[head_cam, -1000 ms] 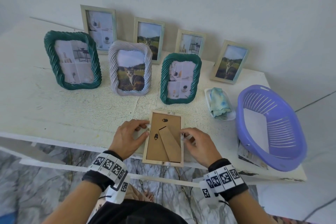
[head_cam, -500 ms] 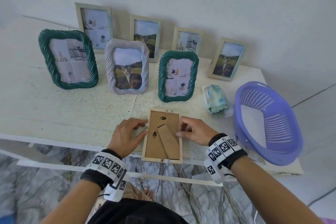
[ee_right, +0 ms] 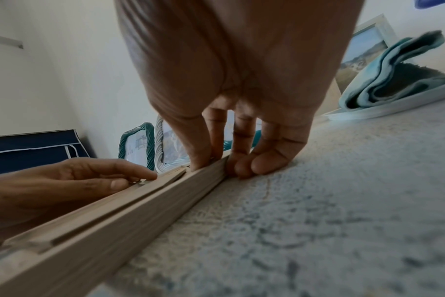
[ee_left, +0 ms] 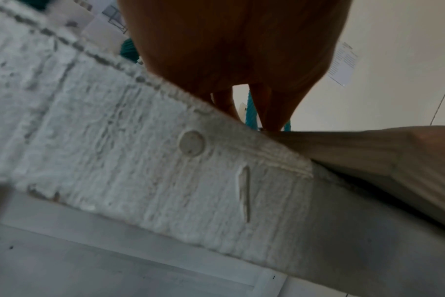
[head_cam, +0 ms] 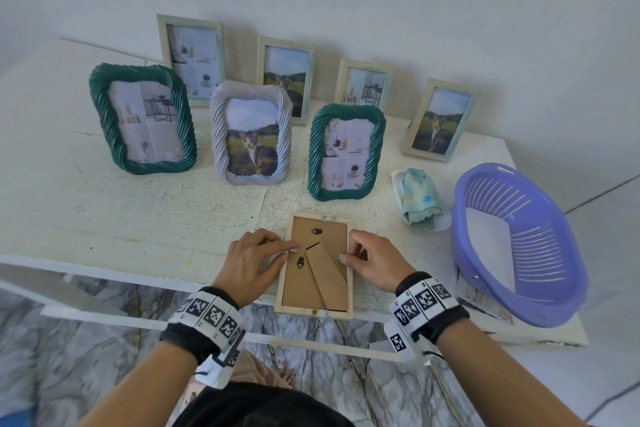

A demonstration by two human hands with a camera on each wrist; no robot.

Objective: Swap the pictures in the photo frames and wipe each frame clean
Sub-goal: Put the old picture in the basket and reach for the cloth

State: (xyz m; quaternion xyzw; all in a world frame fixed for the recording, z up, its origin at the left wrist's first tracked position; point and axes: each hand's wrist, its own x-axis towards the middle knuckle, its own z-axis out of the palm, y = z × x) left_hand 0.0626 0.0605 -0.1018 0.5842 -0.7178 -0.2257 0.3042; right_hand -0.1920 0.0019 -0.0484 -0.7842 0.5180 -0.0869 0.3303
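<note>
A light wooden photo frame lies face down at the table's front edge, brown backing board and folded stand leg up. My left hand sits at its left rail, index fingertip and thumb tip meeting on the edge of the backing. My right hand is at the right rail. In the right wrist view its thumb presses the top of the frame while the other fingers curl against the outer side. The left wrist view shows the left hand's fingers dark above the frame's rail.
Behind stand two green rope frames, a lilac one and several wooden frames by the wall. A blue-green cloth lies on a white dish. A purple basket sits at the right edge.
My right hand has slid up the right rail, away from me, and its forearm has swung outward. The left hand stays at the left rail. The frame has not moved.
</note>
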